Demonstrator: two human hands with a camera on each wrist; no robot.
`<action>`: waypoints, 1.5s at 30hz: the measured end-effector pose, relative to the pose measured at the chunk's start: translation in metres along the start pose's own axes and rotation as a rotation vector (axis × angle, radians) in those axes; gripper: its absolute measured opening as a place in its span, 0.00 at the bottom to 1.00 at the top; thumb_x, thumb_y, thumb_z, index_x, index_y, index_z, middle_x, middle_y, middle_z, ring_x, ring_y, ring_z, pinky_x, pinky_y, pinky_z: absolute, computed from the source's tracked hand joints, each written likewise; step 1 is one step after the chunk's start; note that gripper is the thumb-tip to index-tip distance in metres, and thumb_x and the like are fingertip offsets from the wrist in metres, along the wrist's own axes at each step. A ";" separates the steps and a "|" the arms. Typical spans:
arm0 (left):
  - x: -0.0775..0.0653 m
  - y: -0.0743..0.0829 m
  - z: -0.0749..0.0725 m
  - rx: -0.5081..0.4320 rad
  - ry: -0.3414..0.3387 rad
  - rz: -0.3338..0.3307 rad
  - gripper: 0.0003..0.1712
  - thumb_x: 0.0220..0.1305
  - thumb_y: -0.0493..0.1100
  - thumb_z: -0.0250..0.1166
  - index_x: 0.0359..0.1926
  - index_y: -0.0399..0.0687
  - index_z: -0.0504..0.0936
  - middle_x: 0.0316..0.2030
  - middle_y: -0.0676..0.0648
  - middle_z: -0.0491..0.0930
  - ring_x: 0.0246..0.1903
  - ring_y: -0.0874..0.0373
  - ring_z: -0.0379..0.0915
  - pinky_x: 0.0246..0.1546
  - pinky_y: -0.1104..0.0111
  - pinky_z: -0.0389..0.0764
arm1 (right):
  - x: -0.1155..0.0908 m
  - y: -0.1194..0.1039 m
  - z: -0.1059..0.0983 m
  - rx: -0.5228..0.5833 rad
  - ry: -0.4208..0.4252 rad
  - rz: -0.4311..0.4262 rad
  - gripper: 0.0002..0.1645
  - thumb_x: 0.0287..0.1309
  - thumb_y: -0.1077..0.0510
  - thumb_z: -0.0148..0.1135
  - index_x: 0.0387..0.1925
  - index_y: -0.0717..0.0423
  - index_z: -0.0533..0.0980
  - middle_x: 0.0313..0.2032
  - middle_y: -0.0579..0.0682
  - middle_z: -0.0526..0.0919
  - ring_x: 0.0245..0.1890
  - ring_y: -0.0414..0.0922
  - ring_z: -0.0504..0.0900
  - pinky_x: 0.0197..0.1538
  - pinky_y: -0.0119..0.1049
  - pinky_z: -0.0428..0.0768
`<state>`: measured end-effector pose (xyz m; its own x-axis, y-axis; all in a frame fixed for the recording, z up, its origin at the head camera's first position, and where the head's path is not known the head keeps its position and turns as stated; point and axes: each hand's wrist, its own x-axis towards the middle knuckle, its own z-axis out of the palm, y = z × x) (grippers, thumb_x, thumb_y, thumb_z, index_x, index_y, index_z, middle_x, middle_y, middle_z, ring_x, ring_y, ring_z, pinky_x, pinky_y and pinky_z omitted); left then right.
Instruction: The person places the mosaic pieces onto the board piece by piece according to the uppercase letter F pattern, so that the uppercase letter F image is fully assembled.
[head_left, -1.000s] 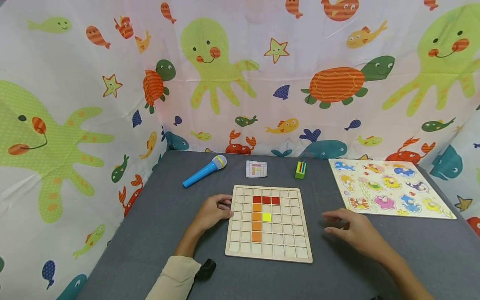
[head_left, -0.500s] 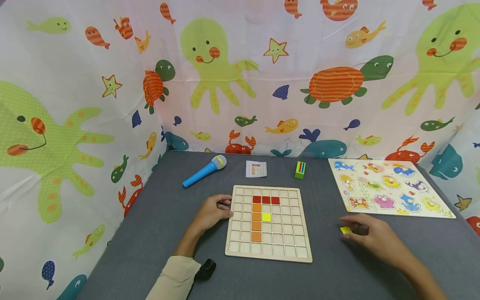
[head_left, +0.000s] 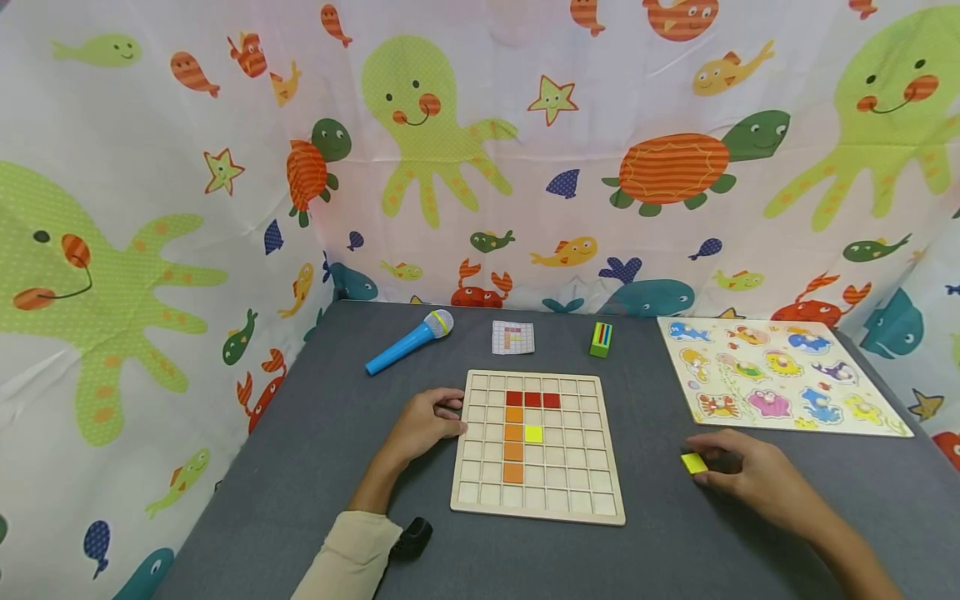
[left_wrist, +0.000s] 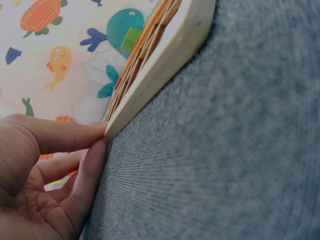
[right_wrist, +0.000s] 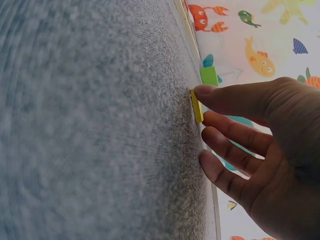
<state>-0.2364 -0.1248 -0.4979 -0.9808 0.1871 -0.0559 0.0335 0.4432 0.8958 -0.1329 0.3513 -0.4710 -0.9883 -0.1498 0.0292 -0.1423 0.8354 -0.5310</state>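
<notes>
A square wooden grid board (head_left: 566, 479) lies mid-table, with red tiles (head_left: 532, 400) in a row, orange tiles (head_left: 513, 452) in a column and one yellow tile (head_left: 533, 434) in its cells. At its left edge, my left hand (head_left: 424, 425) pinches the rim between thumb and forefinger; the left wrist view shows the fingertips on the wooden edge (left_wrist: 165, 60). Right of the board, my right hand (head_left: 757, 475) has thumb and forefinger at opposite sides of a loose yellow tile (head_left: 692, 463), low over the table. In the right wrist view the yellow tile (right_wrist: 196, 106) stands edge-on, the other fingers loosely bent.
Behind the board are a blue toy microphone (head_left: 408, 342), a small printed grid card (head_left: 513, 338) and a green block with coloured stripes (head_left: 601, 340). A sea-animal puzzle board (head_left: 783, 379) lies at the back right. A patterned curtain (head_left: 480, 167) borders the table.
My right hand has moved right and nearer me, its thumb and forefinger now at the loose yellow tile, which shows more and has turned slightly. My left hand stays at the board's edge.
</notes>
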 end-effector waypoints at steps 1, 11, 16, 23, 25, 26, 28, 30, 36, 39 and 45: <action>0.000 0.000 0.000 0.001 -0.001 0.002 0.30 0.59 0.36 0.76 0.64 0.40 0.83 0.50 0.45 0.84 0.45 0.56 0.84 0.50 0.60 0.86 | 0.000 0.000 0.000 -0.003 -0.002 -0.003 0.26 0.54 0.52 0.82 0.54 0.53 0.86 0.45 0.45 0.89 0.40 0.34 0.81 0.39 0.31 0.81; 0.000 0.001 0.000 -0.002 -0.012 -0.002 0.31 0.59 0.35 0.76 0.64 0.40 0.83 0.51 0.44 0.83 0.46 0.56 0.84 0.50 0.60 0.86 | 0.000 0.002 0.001 -0.005 -0.045 0.029 0.25 0.55 0.56 0.81 0.55 0.53 0.86 0.43 0.44 0.86 0.39 0.36 0.79 0.38 0.31 0.81; 0.000 0.002 0.000 -0.009 -0.006 -0.014 0.30 0.59 0.35 0.76 0.64 0.41 0.83 0.51 0.45 0.84 0.46 0.56 0.84 0.51 0.59 0.86 | 0.000 0.002 0.001 -0.021 -0.050 0.025 0.23 0.56 0.55 0.81 0.54 0.53 0.87 0.41 0.42 0.85 0.37 0.34 0.77 0.37 0.30 0.79; -0.001 0.001 -0.001 -0.008 -0.013 0.000 0.31 0.59 0.35 0.76 0.64 0.39 0.83 0.51 0.44 0.84 0.46 0.55 0.85 0.50 0.59 0.86 | 0.000 0.002 0.001 -0.011 -0.048 -0.006 0.20 0.57 0.56 0.80 0.51 0.52 0.87 0.40 0.40 0.85 0.36 0.33 0.76 0.37 0.30 0.78; -0.001 0.001 -0.001 -0.012 -0.015 0.001 0.31 0.59 0.35 0.76 0.64 0.39 0.83 0.51 0.44 0.84 0.47 0.54 0.85 0.49 0.60 0.86 | 0.000 0.002 0.002 -0.006 -0.040 -0.023 0.19 0.57 0.56 0.80 0.50 0.51 0.88 0.40 0.40 0.84 0.36 0.32 0.76 0.37 0.30 0.78; -0.002 0.000 -0.001 -0.012 -0.018 0.006 0.31 0.59 0.35 0.76 0.64 0.38 0.82 0.51 0.43 0.84 0.47 0.54 0.85 0.49 0.60 0.87 | 0.000 0.002 0.003 -0.004 -0.034 -0.032 0.18 0.56 0.56 0.81 0.50 0.51 0.88 0.39 0.39 0.84 0.36 0.32 0.76 0.37 0.30 0.78; -0.002 0.000 -0.001 -0.012 -0.020 0.013 0.31 0.59 0.35 0.76 0.64 0.37 0.82 0.51 0.43 0.84 0.47 0.54 0.85 0.49 0.60 0.86 | 0.000 0.002 0.004 -0.002 -0.019 -0.056 0.18 0.56 0.56 0.81 0.48 0.50 0.88 0.38 0.38 0.83 0.35 0.31 0.76 0.36 0.30 0.78; -0.002 0.000 -0.001 -0.015 -0.020 0.009 0.31 0.59 0.35 0.76 0.64 0.38 0.82 0.51 0.43 0.84 0.47 0.54 0.85 0.49 0.60 0.86 | 0.000 0.001 0.006 -0.001 -0.003 -0.077 0.17 0.55 0.56 0.81 0.47 0.49 0.88 0.38 0.37 0.83 0.35 0.30 0.76 0.37 0.30 0.78; -0.002 0.000 0.000 -0.019 -0.013 0.004 0.31 0.58 0.35 0.77 0.64 0.39 0.83 0.51 0.43 0.84 0.47 0.54 0.85 0.49 0.60 0.86 | 0.005 -0.008 0.010 0.008 0.003 -0.136 0.17 0.55 0.55 0.81 0.47 0.48 0.88 0.36 0.35 0.82 0.35 0.30 0.76 0.36 0.30 0.76; -0.002 0.001 0.000 -0.021 -0.009 -0.004 0.31 0.59 0.35 0.77 0.64 0.39 0.83 0.51 0.43 0.84 0.47 0.54 0.85 0.50 0.61 0.86 | 0.009 -0.015 0.012 0.026 0.008 -0.175 0.16 0.55 0.56 0.81 0.46 0.47 0.88 0.35 0.35 0.81 0.35 0.30 0.76 0.36 0.30 0.77; -0.001 0.001 0.000 -0.023 -0.011 0.001 0.31 0.59 0.35 0.76 0.64 0.39 0.82 0.51 0.43 0.84 0.47 0.54 0.84 0.49 0.62 0.86 | 0.019 -0.029 0.020 0.080 0.003 -0.233 0.15 0.57 0.56 0.80 0.46 0.46 0.88 0.37 0.35 0.81 0.36 0.33 0.77 0.37 0.29 0.76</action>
<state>-0.2352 -0.1250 -0.4972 -0.9785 0.1973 -0.0599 0.0298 0.4227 0.9058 -0.1465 0.3137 -0.4719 -0.9293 -0.3324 0.1611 -0.3622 0.7336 -0.5750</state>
